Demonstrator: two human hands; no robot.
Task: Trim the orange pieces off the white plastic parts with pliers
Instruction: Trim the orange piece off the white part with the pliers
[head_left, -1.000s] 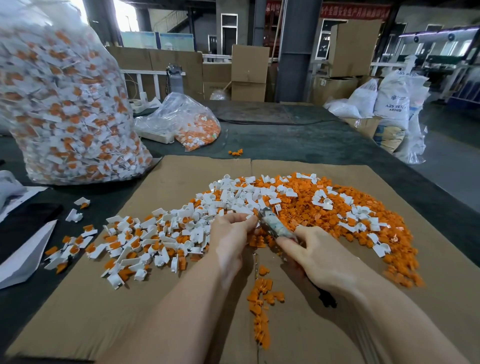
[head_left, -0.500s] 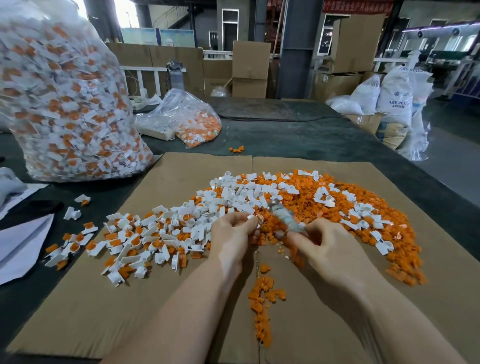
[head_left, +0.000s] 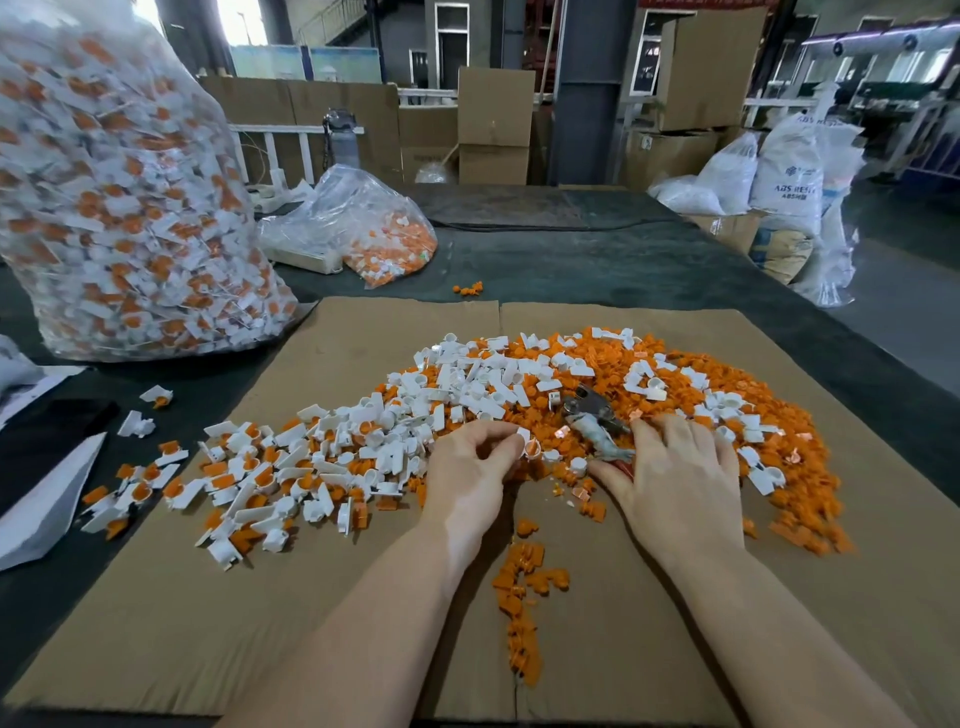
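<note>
The left hand (head_left: 470, 467) pinches a white plastic part (head_left: 525, 440) at the near edge of the heap, and right beside it the right hand (head_left: 675, 478) grips the pliers (head_left: 597, 421), whose worn head lies across the orange pieces (head_left: 789, 457). Untrimmed parts (head_left: 291, 467) crowd the cardboard (head_left: 182, 623) to the left, a thin trail of orange scraps (head_left: 524, 587) lies between the wrists, and on the dark surface (head_left: 597, 260) behind stand 2 clear bags: a big full bag (head_left: 114, 208) and a smaller bag (head_left: 363, 228).
</note>
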